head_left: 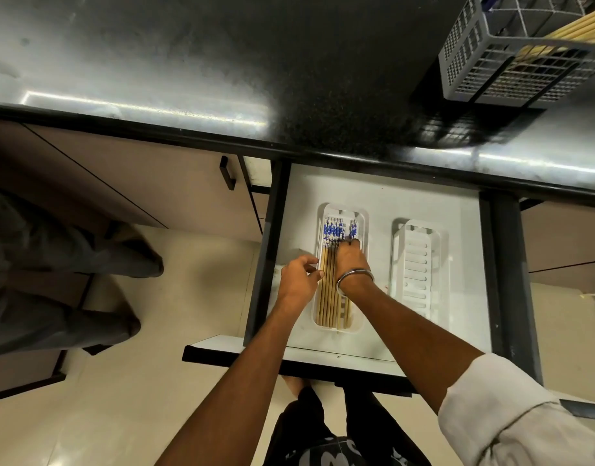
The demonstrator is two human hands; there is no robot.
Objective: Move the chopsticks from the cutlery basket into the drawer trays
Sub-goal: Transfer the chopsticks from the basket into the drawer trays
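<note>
With our right hand (351, 260) pinching the blue-patterned chopsticks (333, 264) in the left tray (360, 311), we ease them flat beside our loosely curled left hand (301, 277), aligning tips beyond the pinch.

Blue-and-white patterned chopsticks (333, 264), white trays (413, 264), grey basket (511, 62).

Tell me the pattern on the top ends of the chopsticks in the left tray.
Blue floral print on white, on the chopsticks; head view.

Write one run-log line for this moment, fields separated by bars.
left hand: steadies left tray | right hand: arranging chopsticks | right tray: empty | basket: chopsticks remain
</note>
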